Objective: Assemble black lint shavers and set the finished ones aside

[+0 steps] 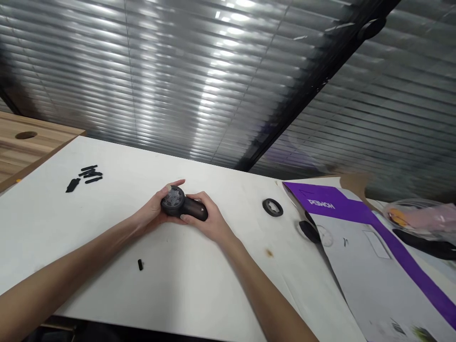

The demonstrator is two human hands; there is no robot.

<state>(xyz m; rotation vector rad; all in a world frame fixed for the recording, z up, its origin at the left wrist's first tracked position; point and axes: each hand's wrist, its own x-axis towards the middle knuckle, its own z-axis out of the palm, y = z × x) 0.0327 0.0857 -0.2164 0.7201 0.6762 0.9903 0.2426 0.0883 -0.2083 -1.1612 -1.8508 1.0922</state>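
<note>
A dark handheld device [192, 208] with a round perforated metal head is held just above the white table. My left hand [154, 209] grips it around the head, thumb on the rim of the metal mesh. Around the handle end, my right hand [211, 219] is closed, with its thumb along the near side. A small black piece [140, 264] lies on the table nearer to me. Off to the right of my hands rests a black ring [272, 207] with a shaped opening.
Several black strips [90, 174] lie on the white table [117, 156] at the left. On the right are a purple and white box [359, 251], a black object [309, 231] beside it and a clear plastic bag [423, 218]. Metal blinds [160, 71] stand behind the table.
</note>
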